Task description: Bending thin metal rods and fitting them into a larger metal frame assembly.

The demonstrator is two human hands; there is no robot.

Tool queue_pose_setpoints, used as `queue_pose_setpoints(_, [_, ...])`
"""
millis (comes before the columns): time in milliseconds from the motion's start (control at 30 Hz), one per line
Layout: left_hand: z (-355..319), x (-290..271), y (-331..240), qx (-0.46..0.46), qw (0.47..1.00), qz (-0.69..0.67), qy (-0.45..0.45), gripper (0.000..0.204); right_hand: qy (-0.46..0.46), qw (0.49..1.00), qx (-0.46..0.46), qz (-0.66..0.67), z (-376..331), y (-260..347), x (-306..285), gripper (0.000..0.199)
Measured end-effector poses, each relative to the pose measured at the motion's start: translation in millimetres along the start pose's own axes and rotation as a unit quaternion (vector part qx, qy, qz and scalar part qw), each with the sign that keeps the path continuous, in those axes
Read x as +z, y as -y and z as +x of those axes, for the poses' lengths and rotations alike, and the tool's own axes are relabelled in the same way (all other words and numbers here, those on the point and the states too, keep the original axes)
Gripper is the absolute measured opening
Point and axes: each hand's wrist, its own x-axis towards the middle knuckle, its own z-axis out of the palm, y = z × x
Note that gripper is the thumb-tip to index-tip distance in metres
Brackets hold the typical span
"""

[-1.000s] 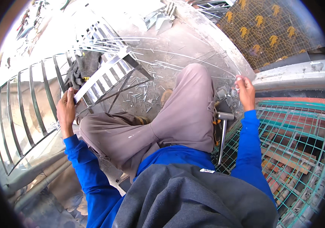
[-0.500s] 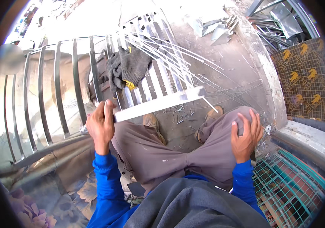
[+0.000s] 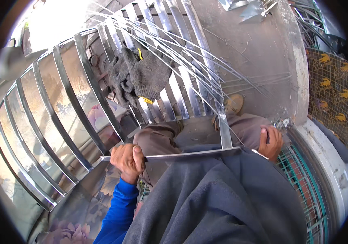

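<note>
My left hand point(image 3: 128, 159) grips the near rail of a shiny metal grille frame point(image 3: 182, 155) that lies across my lap, its flat slats running away from me. A pair of dark grey knit gloves point(image 3: 139, 77) lies draped on the slats further up. A bundle of thin steel rods point(image 3: 190, 61) crosses the frame diagonally. My right hand point(image 3: 270, 141) rests on my right knee, fingers curled, close to a small metal part; whether it holds something I cannot tell. My legs in brown trousers point(image 3: 157, 140) are under the frame.
A second, larger barred metal grille point(image 3: 40, 134) stands at my left. Concrete floor point(image 3: 255, 53) lies ahead with scrap metal pieces at the top. A green wire mesh panel point(image 3: 304, 183) is at my right, and a mesh with yellow marks point(image 3: 332, 89) beyond it.
The grille frame has been pulled closer onto my lap and the view has tilted down. My left hand kept its grip on the rail. My right hand stayed on the knee.
</note>
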Motion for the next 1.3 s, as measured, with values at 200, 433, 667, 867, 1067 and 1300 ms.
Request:
queue_pose_setpoints(200, [2,-5,3,0.019,0.999,0.020,0.037,0.033,0.205,0.907,-0.004,0.369,3,44,-17,0.036])
queue_pose_setpoints(433, [4,-12,2,-0.007,0.995,0.029,0.100,0.031,0.229,0.943,0.041,0.239,15,32,-22,0.043])
queue_pose_setpoints(667, [8,-17,-1,0.010,0.994,0.041,0.100,0.033,0.182,0.958,-0.044,0.218,10,35,-11,0.034])
queue_pose_setpoints(867, [9,-20,-3,0.003,0.997,0.035,0.075,0.033,0.172,0.953,-0.084,0.235,-29,77,-106,0.026])
queue_pose_setpoints(1067, [10,-22,-4,-0.013,0.998,0.017,0.066,0.032,0.255,0.928,0.002,0.270,-44,100,-163,0.033])
queue_pose_setpoints(1300, [9,-19,-2,-0.020,0.998,0.012,0.060,0.030,0.245,0.919,-0.013,0.308,-41,100,-169,0.030])
